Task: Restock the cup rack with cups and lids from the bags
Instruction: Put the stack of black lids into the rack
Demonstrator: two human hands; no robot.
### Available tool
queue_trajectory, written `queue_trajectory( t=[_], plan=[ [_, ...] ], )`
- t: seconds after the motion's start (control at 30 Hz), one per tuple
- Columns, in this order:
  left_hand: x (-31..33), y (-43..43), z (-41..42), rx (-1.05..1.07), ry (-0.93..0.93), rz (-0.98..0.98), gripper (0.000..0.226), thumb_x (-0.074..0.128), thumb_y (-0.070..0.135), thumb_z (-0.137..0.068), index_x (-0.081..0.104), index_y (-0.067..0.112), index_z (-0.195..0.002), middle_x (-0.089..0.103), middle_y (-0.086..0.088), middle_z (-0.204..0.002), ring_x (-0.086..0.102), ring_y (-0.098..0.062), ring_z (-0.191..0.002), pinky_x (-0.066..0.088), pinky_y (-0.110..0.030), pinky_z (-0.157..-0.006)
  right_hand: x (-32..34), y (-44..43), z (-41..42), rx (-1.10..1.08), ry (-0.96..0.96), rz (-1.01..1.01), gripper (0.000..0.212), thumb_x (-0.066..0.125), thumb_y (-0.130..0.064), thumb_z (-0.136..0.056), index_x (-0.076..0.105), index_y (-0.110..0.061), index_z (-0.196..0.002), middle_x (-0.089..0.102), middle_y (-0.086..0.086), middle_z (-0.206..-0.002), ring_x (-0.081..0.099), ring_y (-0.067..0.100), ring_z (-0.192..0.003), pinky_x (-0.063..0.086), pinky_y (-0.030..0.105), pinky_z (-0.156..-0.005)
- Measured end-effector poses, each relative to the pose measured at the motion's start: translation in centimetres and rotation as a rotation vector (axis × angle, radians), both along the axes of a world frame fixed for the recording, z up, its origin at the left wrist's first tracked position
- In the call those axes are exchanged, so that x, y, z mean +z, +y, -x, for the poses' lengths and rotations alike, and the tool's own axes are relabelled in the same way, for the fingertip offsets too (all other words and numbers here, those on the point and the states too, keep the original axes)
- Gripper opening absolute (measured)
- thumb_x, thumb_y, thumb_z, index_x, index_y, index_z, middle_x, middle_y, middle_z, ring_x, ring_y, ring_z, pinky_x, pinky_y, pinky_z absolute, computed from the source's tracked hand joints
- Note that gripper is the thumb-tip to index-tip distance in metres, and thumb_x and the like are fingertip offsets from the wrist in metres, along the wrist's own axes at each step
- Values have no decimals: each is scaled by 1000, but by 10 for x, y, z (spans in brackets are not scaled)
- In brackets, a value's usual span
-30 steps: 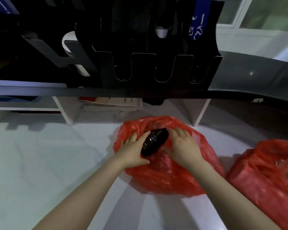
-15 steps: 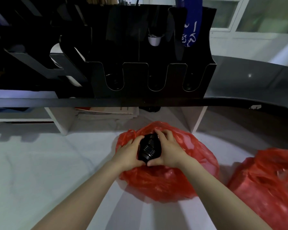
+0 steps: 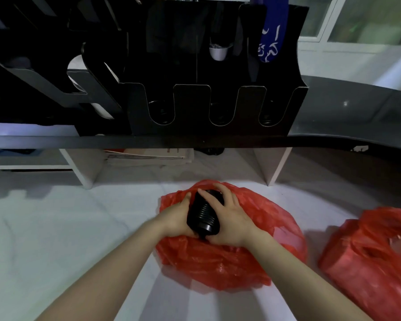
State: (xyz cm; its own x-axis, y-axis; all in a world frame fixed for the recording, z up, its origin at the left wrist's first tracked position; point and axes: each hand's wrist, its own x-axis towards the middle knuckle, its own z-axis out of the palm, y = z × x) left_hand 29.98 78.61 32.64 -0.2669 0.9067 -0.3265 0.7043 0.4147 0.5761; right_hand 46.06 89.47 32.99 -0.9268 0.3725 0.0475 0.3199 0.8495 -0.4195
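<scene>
A stack of black lids (image 3: 204, 214) lies on its side on top of a red plastic bag (image 3: 241, 260) on the white counter. My left hand (image 3: 175, 217) grips the stack from the left, and my right hand (image 3: 229, 216) wraps over it from the right. The black cup rack (image 3: 208, 105) stands on the dark shelf above, with three U-shaped slots along its front. A white cup (image 3: 217, 51) sits inside the rack's upper part. A second red bag (image 3: 375, 262) lies at the right.
The dark shelf edge (image 3: 148, 142) runs across above the counter on white supports (image 3: 272, 165). Papers (image 3: 148, 156) are stacked under the shelf. A blue printed sleeve (image 3: 270, 35) hangs at the rack's right. White counter (image 3: 56, 228) spreads to the left.
The lid stack turned from slanting toward the right to nearly end-on toward me. My right hand moved from beside the stack to over it, so both hands now clasp it.
</scene>
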Motion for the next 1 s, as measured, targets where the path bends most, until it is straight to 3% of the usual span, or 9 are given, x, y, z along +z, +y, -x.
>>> queue_trajectory(
  t=[0.1, 0.23, 0.43, 0.5, 0.57, 0.67, 0.8, 0.93, 1.0],
  plan=[
    [-6, 0, 1, -10, -25, 40, 135, 85, 38, -58, -12, 16, -150, 57, 6, -125, 57, -10, -104, 45, -17, -79, 2, 0, -7, -7, -2, 14, 113, 75, -46, -56, 4, -51, -144, 5, -10, -146, 16, 25, -135, 35, 47, -108],
    [-8, -3, 6, -6, -48, 25, 132, 86, 36, -60, -8, 21, -151, 26, 2, -155, 33, -15, -137, 31, -16, -99, 9, 0, -18, -36, 25, 43, 110, 75, -43, -54, 11, -50, -143, 12, -9, -141, 18, 23, -133, 32, 40, -110],
    [-3, -18, 16, 84, -61, -161, 104, 80, 39, -71, 14, 25, -152, 28, 7, -153, 26, -14, -140, 28, -30, -113, 39, -3, -29, -189, 276, 422, 99, 75, -39, -58, 21, -55, -139, 19, -18, -129, 34, 19, -126, 41, 26, -100],
    [6, -22, 11, 101, -127, -305, 84, 78, 37, -74, 34, 29, -145, 45, 22, -137, 38, -4, -131, 36, -16, -102, 51, -8, -26, -201, 353, 495, 97, 75, -37, -60, 22, -53, -140, 23, -14, -132, 36, 16, -125, 40, 23, -97],
    [19, -30, 6, 134, -85, -403, 59, 75, 32, -77, 49, 35, -130, 51, 32, -108, 53, 4, -109, 40, -3, -77, 61, -15, -21, -198, 391, 510, 96, 75, -37, -61, 22, -55, -139, 24, -12, -134, 35, 14, -125, 36, 19, -93],
    [37, -46, 12, 218, 4, -404, 44, 67, 31, -81, 50, 46, -119, 53, 11, -104, 59, -12, -95, 44, -19, -69, 73, -28, -10, -191, 444, 543, 94, 76, -36, -61, 25, -57, -137, 24, -10, -137, 37, 12, -125, 37, 19, -94],
    [69, -83, 34, 394, 70, -466, 44, 64, 23, -83, 56, 33, -125, 63, 11, -108, 62, -7, -86, 45, -19, -66, 90, -52, 16, -151, 497, 627, 91, 77, -35, -64, 28, -54, -138, 26, -12, -140, 38, 12, -127, 41, 26, -96],
    [106, -129, 65, 547, 189, -499, 32, 58, 30, -85, 58, 34, -117, 71, 14, -70, 65, -1, -68, 48, -25, -61, 115, -87, 60, -78, 555, 703, 90, 78, -32, -61, 35, -49, -138, 36, -4, -142, 42, 13, -129, 43, 40, -105],
    [121, -148, 82, 538, 230, -561, 24, 58, 32, -88, 61, 32, -112, 70, 13, -72, 66, -7, -76, 51, -29, -67, 126, -108, 85, -19, 600, 792, 91, 79, -32, -58, 38, -45, -138, 40, 0, -141, 49, 15, -125, 46, 42, -103]
  ],
)
